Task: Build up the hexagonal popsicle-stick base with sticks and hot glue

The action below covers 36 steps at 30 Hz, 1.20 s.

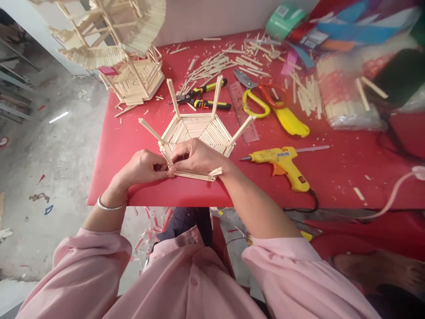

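Observation:
A hexagonal platform of pale wooden sticks (197, 124) lies near the front edge of the red table, with several stick posts standing up from its corners. My left hand (146, 167) is closed at its near left corner, thumb and fingers pinching there. From above, my right hand (195, 156) reaches over the platform, and its fingertips meet the left hand's at the same corner. Both hands seem to grip the corner of the platform; any small piece between the fingertips is hidden. To the right lies a yellow glue gun (280, 161), its nozzle pointing at the platform.
Behind the platform are black-and-yellow pliers (209, 104), a clear ruler (244, 113), yellow-handled shears (255, 99) and loose sticks (219, 64). A taller stick model (139, 79) stands at the back left. Packed stick bundles (345, 88) and green tape (285, 20) lie back right.

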Motion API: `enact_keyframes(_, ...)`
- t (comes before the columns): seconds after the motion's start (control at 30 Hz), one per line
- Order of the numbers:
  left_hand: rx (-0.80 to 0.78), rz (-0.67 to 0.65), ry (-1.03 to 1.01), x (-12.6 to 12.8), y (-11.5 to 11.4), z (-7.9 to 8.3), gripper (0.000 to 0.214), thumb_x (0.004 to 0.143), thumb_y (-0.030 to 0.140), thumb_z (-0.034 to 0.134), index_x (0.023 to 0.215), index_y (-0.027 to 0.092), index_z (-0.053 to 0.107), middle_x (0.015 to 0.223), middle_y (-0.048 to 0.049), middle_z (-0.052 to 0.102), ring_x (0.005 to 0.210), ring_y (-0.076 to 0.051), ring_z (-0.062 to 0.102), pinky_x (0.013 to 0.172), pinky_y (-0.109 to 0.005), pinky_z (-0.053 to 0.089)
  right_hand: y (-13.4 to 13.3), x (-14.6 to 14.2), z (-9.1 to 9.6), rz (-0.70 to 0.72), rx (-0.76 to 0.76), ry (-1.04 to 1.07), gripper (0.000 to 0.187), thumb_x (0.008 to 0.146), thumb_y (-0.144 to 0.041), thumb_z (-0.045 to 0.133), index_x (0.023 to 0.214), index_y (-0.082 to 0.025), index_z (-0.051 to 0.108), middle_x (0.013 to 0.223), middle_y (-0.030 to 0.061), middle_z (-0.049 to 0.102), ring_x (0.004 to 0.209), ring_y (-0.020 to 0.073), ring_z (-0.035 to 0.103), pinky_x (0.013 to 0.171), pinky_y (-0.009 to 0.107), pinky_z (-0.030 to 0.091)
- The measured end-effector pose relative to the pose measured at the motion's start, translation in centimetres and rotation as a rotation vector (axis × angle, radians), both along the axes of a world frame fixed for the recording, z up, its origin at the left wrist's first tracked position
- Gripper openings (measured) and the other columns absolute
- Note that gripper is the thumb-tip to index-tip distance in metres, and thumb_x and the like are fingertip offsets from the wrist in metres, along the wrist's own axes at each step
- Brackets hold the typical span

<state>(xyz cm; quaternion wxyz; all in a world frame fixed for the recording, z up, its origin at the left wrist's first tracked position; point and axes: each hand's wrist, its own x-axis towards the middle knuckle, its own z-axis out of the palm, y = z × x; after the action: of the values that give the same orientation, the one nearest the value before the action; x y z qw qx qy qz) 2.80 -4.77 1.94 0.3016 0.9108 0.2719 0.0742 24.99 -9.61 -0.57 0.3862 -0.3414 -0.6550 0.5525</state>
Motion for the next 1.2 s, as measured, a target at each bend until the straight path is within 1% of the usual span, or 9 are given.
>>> enact_keyframes(0.1,0.021,0.001,0.048,-0.04,-0.06,0.03,0.045,0.087,0.049,0.069,0.059,0.014,0.066,0.048,0.0045,0.048,0.048,-0.005,0.034,0.051,-0.022,0.027,-0.09,-0.18,0.21,-0.012,-0.026,-0.018,0.017,0.079,-0.036,0.084,0.076,-0.019,0.080,0.077,0.0006,0.072,0.077,0.0146,0.066,0.070,0.026,0.048)
enact_keyframes(0.27,0.041,0.002,0.002,-0.09,-0.20,-0.08,0.040,0.085,0.046,0.069,0.059,0.015,0.065,0.047,0.0061,0.044,0.045,-0.005,0.032,0.050,-0.023,0.024,-0.25,-0.39,0.47,0.007,-0.040,-0.028,0.013,0.079,-0.034,0.085,0.080,-0.021,0.082,0.081,0.0014,0.075,0.082,0.0167,0.068,0.076,0.028,0.050)
enact_keyframes(0.43,0.037,0.004,-0.022,-0.10,-0.48,-0.03,0.041,0.084,0.041,0.069,0.054,0.016,0.057,0.047,0.0066,0.043,0.046,-0.005,0.027,0.049,-0.022,0.024,-0.22,-0.60,0.40,-0.006,-0.025,-0.040,0.019,0.081,-0.040,0.083,0.077,-0.022,0.082,0.078,0.0018,0.074,0.077,0.0157,0.067,0.073,0.028,0.049)
enact_keyframes(0.57,0.028,0.020,-0.019,-0.13,-0.62,0.03,0.039,0.083,0.039,0.069,0.054,0.016,0.057,0.046,0.0062,0.045,0.045,-0.005,0.028,0.049,-0.022,0.023,-0.19,-0.71,-0.03,-0.036,-0.019,-0.077,0.023,0.079,-0.044,0.086,0.075,-0.021,0.081,0.077,0.0027,0.074,0.077,0.0169,0.067,0.072,0.029,0.050)
enact_keyframes(0.67,0.023,0.020,-0.044,-0.19,-0.63,-0.05,0.035,0.083,0.038,0.069,0.056,0.017,0.060,0.047,0.0059,0.047,0.045,-0.005,0.030,0.049,-0.022,0.024,-0.22,-0.77,-0.21,-0.042,-0.023,-0.071,0.025,0.078,-0.045,0.087,0.073,-0.021,0.080,0.077,0.0033,0.073,0.076,0.0173,0.067,0.072,0.029,0.050)
enact_keyframes(0.83,0.024,0.022,-0.086,-0.30,-0.65,-0.31,0.035,0.083,0.039,0.071,0.056,0.017,0.062,0.047,0.0056,0.050,0.044,-0.005,0.032,0.048,-0.021,0.024,-0.31,-0.87,0.17,-0.037,-0.050,-0.067,0.030,0.074,-0.050,0.088,0.072,-0.021,0.080,0.079,0.0040,0.074,0.077,0.0184,0.068,0.071,0.030,0.051)
enact_keyframes(0.97,0.031,0.023,-0.081,-0.32,-0.63,-0.45,0.035,0.082,0.038,0.071,0.056,0.017,0.062,0.048,0.0055,0.050,0.044,-0.005,0.033,0.048,-0.022,0.024,-0.32,-0.93,0.44,-0.039,-0.047,-0.079,0.029,0.075,-0.049,0.088,0.071,-0.022,0.080,0.079,0.0041,0.074,0.077,0.0184,0.068,0.072,0.030,0.051)
enact_keyframes(1.2,0.036,0.013,-0.090,-0.26,-0.62,-0.32,0.036,0.083,0.038,0.070,0.056,0.017,0.060,0.047,0.0061,0.048,0.044,-0.005,0.031,0.048,-0.023,0.024,-0.37,-0.89,0.31,-0.024,-0.057,-0.058,0.025,0.076,-0.046,0.088,0.073,-0.022,0.080,0.081,0.0042,0.075,0.079,0.0184,0.068,0.074,0.030,0.052)
